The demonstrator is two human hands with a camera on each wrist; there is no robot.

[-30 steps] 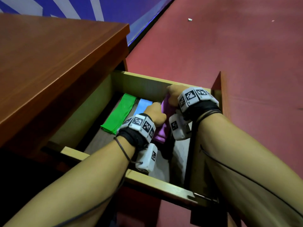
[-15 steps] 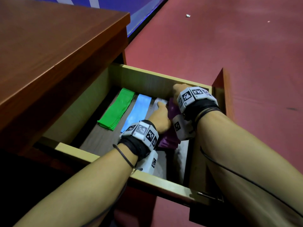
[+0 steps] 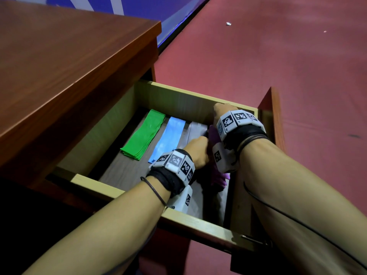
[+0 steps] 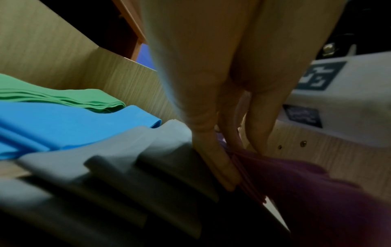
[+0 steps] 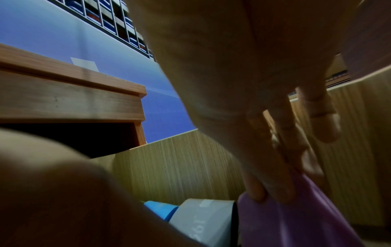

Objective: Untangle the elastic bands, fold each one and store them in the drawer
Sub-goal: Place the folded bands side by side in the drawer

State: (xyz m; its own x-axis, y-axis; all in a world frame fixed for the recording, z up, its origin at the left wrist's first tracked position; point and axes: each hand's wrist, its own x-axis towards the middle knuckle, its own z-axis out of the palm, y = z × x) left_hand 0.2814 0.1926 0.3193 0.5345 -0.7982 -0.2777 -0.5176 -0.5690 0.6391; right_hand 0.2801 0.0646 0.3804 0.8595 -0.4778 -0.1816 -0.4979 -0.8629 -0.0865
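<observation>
The open drawer holds folded bands side by side: a green band, a blue band, a grey band and, at the right, a purple band. Both hands reach into the drawer's right side. My left hand pinches the purple band's near edge between straight fingers and thumb, right beside the grey band. My right hand grips the purple band's far end close to the drawer's back wall. In the head view the wrists hide most of the purple band.
The brown desk top overhangs the drawer on the left. The drawer's red-brown front panel stands close to my right wrist. Red floor lies beyond. Bare drawer bottom shows near the front left.
Both hands have moved down and right with the purple band, deeper into the drawer. The grey band, hidden a second ago, now shows beside the blue one.
</observation>
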